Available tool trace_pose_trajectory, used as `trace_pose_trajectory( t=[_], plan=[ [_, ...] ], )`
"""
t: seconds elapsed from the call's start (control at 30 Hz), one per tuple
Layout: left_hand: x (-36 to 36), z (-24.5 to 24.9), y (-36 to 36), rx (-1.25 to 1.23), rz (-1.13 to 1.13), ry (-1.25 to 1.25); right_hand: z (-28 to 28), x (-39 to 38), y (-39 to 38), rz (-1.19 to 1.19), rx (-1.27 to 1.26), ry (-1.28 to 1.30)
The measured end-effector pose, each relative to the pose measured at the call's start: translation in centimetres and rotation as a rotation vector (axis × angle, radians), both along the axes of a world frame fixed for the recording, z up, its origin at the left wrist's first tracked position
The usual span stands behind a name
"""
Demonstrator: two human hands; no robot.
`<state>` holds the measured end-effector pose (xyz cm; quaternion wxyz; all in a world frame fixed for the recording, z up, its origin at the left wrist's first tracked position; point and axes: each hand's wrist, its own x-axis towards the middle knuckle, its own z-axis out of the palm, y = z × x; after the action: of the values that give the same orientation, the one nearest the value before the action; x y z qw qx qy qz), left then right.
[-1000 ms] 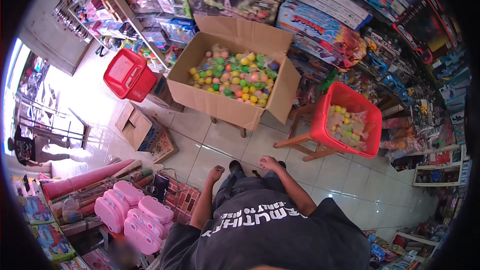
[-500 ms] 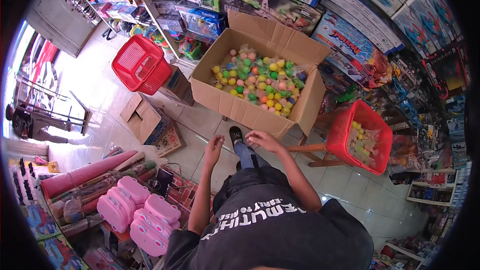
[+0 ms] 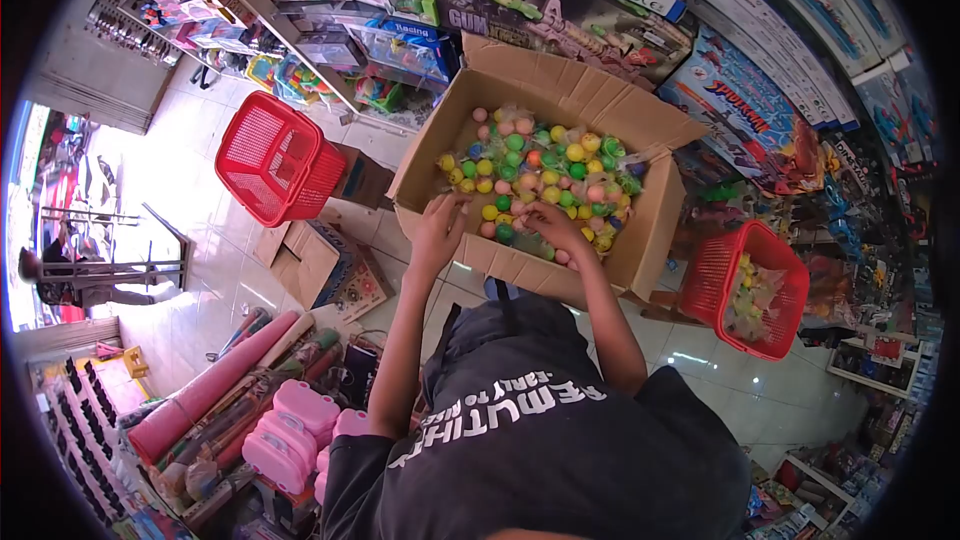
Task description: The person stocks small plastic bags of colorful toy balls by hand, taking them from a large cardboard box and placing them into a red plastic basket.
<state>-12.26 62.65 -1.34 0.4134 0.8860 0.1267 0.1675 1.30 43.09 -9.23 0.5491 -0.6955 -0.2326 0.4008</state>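
A large open cardboard box (image 3: 486,258) stands before me, holding many small colored balls (image 3: 549,177) in clear plastic bags. My left hand (image 3: 437,230) reaches over the near left rim, its fingers loosely bent and apart, close to yellow balls. Across the same rim, my right hand (image 3: 556,226) has its fingertips among the bagged balls near the middle front, fingers parted and slightly curved. Neither hand shows a ball lifted in it. To the right, a red plastic basket (image 3: 702,285) contains more bagged balls (image 3: 752,297).
At the left, another red basket (image 3: 331,176) sits on a carton, beside a smaller cardboard box (image 3: 299,264). Rolled mats (image 3: 215,386) and pink cases (image 3: 284,451) lie at the lower left. Shelves of boxed toys (image 3: 560,12) rise behind the large box. A person (image 3: 95,280) is at far left.
Both my hands have moved forward from above the floor to inside the box's near side. My body has come closer to the box, and the view has shifted with it.
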Motion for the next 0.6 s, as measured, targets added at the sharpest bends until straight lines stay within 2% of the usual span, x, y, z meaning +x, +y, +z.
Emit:
trace_pose_trajectory(
  t=[0.03,0.13,0.17,0.2,0.23,0.3,0.43,0.5,0.6],
  plan=[
    [0.4,-0.9,0.8,-0.005,-0.002,0.013,-1.4,0.4,0.3,0.048,-0.035,-0.123],
    [1.4,-2.3,2.5,0.076,-0.070,0.139,-3.0,1.2,1.9,0.143,-0.142,-0.022],
    [1.6,-2.4,2.9,0.086,-0.087,0.280,-3.1,1.5,2.8,0.206,-0.192,0.033],
    [1.9,-2.5,3.2,0.095,-0.105,0.424,-3.8,1.4,3.5,0.236,-0.180,-0.047],
    [2.3,-2.5,3.4,0.093,-0.107,0.426,-4.5,1.3,4.2,0.235,-0.182,-0.044],
    [3.4,-2.5,4.1,0.187,-0.129,0.699,-5.8,1.1,5.8,0.255,-0.186,-0.142],
    [5.7,-8.2,7.3,0.267,-0.155,0.838,-7.6,1.6,8.8,0.320,-0.182,-0.174],
    [6.6,-11.9,8.6,0.261,-0.245,0.830,-6.1,1.5,10.3,0.328,-0.378,-0.233],
    [7.3,-13.5,8.7,0.306,-0.307,0.892,-7.1,1.8,11.5,0.365,-0.393,-0.235]
  ],
)
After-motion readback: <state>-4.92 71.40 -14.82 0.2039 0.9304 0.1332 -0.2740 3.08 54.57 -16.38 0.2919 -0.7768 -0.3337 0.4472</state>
